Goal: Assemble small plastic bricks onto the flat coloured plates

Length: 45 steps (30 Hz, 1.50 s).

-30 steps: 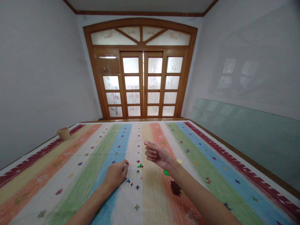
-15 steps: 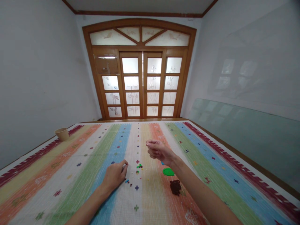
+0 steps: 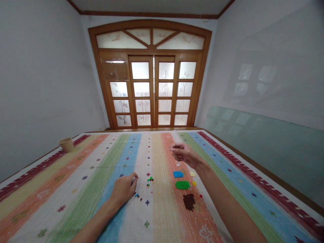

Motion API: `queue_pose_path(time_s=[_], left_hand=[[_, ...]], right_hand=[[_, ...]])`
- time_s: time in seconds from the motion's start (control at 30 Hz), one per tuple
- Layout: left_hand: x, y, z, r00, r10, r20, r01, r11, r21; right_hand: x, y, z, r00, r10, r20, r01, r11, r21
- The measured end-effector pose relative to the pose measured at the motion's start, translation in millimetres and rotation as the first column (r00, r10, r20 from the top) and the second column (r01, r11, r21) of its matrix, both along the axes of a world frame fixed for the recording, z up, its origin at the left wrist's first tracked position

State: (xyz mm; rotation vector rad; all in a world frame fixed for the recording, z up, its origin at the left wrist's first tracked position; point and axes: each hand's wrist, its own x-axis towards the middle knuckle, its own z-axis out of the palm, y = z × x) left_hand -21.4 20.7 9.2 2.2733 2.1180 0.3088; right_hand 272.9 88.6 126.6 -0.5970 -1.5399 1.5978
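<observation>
My left hand (image 3: 124, 188) rests on the striped cloth with its fingers curled, left of a loose scatter of small coloured pieces (image 3: 151, 179). What it holds, if anything, is hidden. My right hand (image 3: 184, 153) hangs above the orange stripe, thumb and finger pinched on something too small to make out. Nearer me than that hand lie a blue group of pieces (image 3: 178, 174), a green group (image 3: 182, 185) and a dark brown pile (image 3: 189, 201). Small white (image 3: 178, 165), cream (image 3: 192, 173), yellow (image 3: 194, 183) and red (image 3: 200, 196) pieces lie around these groups.
A tan cup (image 3: 66, 144) stands at the far left of the table, near its edge. The striped cloth (image 3: 101, 175) covers the tabletop. Beyond the table are wooden doors (image 3: 154, 91) with glass panes, and a pale green panel (image 3: 265, 138) runs along the right.
My right hand has moved right and slightly away from me, still pinched. The blue, cream, yellow, red and white pieces now show more fully. My left hand has stayed in place.
</observation>
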Motion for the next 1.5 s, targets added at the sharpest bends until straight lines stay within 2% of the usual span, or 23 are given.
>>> queue_pose_path(time_s=[0.2,0.4,0.5,0.63,0.77,1.0,1.2,1.5], left_hand=[[-0.2,0.0,-0.1,1.0,-0.008,0.009,0.008,1.0,0.008],[1.2,-1.3,2.7,1.0,-0.001,0.008,0.001,1.0,0.001],[1.0,-0.9,2.1,1.0,-0.004,0.003,0.004,1.0,0.007],[0.5,-0.6,1.4,1.0,-0.004,0.003,0.004,1.0,0.011],[0.6,-1.0,1.5,1.0,-0.001,0.005,0.001,1.0,0.012],[0.6,-0.5,1.2,1.0,0.001,0.008,-0.001,1.0,0.005],[0.4,-0.6,0.5,1.0,0.002,0.013,-0.002,1.0,0.006],[-0.5,0.0,-2.2,1.0,-0.004,0.011,0.004,1.0,0.019]], right_hand=[[20.0,13.1,-5.7,0.982,-0.049,0.182,0.027,0.992,0.126],[28.8,23.0,-12.3,0.943,-0.035,0.331,-0.016,0.989,0.149],[31.4,25.8,-12.7,0.91,-0.08,0.407,0.008,0.984,0.176],[37.4,32.4,-17.8,0.812,-0.196,0.55,0.063,0.966,0.252],[43.5,44.0,-31.2,0.629,-0.318,0.71,0.077,0.934,0.35],[48.6,61.1,-57.3,0.452,-0.358,0.817,0.086,0.929,0.36],[51.3,66.5,-73.3,0.351,-0.354,0.867,0.078,0.934,0.35],[53.0,70.5,-85.5,0.268,-0.358,0.894,0.059,0.933,0.356]])
